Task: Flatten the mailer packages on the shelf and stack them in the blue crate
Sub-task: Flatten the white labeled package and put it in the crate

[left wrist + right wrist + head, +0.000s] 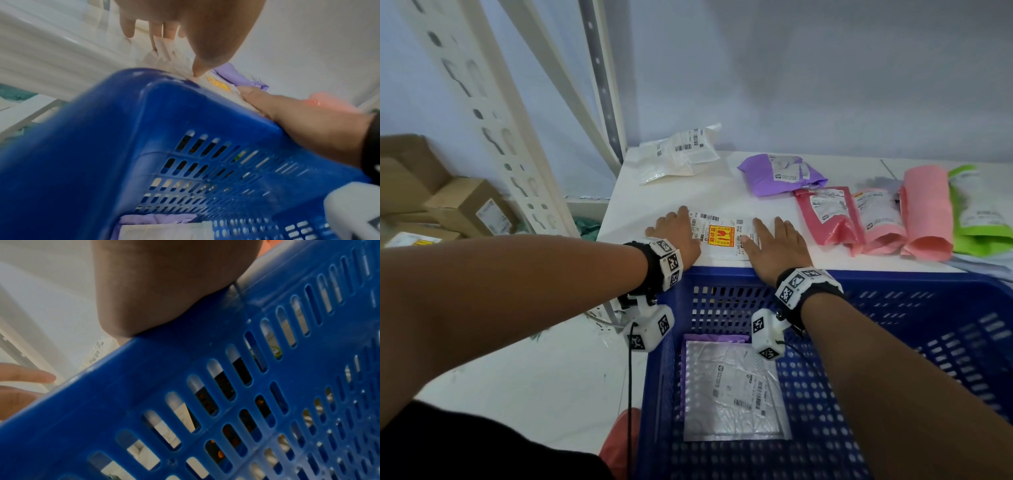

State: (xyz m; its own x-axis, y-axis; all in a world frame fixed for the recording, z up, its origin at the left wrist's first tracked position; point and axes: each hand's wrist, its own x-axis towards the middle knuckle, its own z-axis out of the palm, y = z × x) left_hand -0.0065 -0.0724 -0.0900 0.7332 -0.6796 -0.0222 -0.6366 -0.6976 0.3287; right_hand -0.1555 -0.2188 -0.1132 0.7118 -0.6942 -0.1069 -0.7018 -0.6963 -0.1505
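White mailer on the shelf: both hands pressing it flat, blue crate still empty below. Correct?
Not quite. The blue crate is not empty: the head view shows a silver mailer lying over a purple one on its floor. The rest holds: left hand and right hand press the white mailer flat on the shelf.

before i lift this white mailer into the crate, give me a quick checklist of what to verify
1. Both hands flat on the white mailer: ok, left hand and right hand press its two ends with straight fingers.
2. Mailer flattened: ok, it appears to lie flat at the front edge of the shelf.
3. Grip ready for lifting: not ok, neither hand holds it yet.
4. Blue crate within reach: ok, its rim sits just below the shelf edge.
5. Landing spot: ok, the silver mailer lies flat in the crate on a purple one.
6. Mailer's underside: cannot tell.
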